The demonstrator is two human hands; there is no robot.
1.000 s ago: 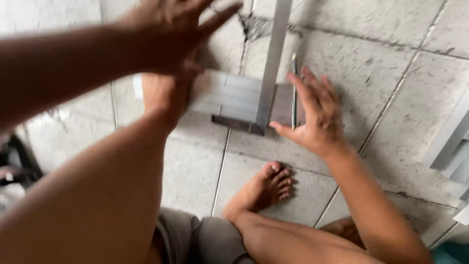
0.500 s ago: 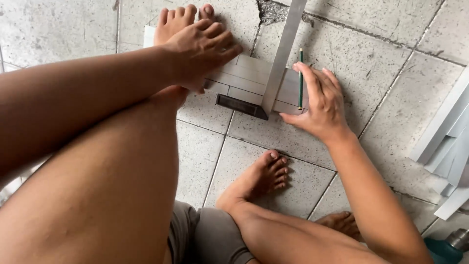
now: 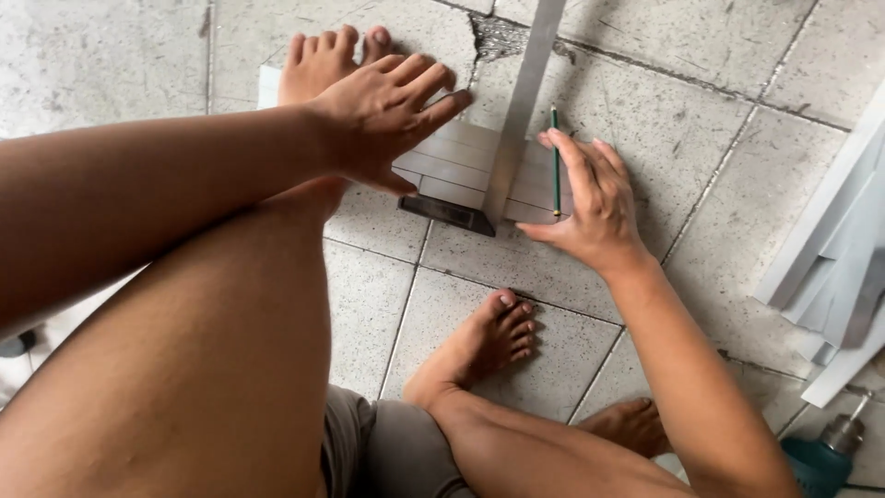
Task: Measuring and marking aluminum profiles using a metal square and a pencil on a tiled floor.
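While the person squats on the tiled floor (image 3: 138, 65), both hands work over a pale ribbed metal strip (image 3: 452, 161) lying flat near 12 o'clock of the view. The left foot (image 3: 323, 60) stands on the strip's left end, prob. to pin it so it can't slide. A try square (image 3: 512, 120) lies across the strip: steel blade running up toward 12 o'clock, dark stock butted along the strip's near edge, so the blade sits square to it.

Left hand (image 3: 383, 115), fingers spread and flat, hovers just at 9 o'clock of the blade, over the strip; can't tell if the palm actually touches. It holds nothing. Right hand (image 3: 595, 198) sits at 3 o'clock of the blade, palm down on strip and floor, w/ a green pencil (image 3: 555, 161) pinched between fingers, point toward 12 o'clock, parallel to the blade and just beside it – a ready spot for drawing along that edge. Thumb reaches toward the stock, likely steadying it.

Right foot (image 3: 489, 341) rests on the floor at 6 o'clock of the square. A bundle of similar pale metal lengths (image 3: 830, 249) lies at 3 o'clock, well apart; a teal power drill (image 3: 825, 456) shows at 5 o'clock, partly cut off.
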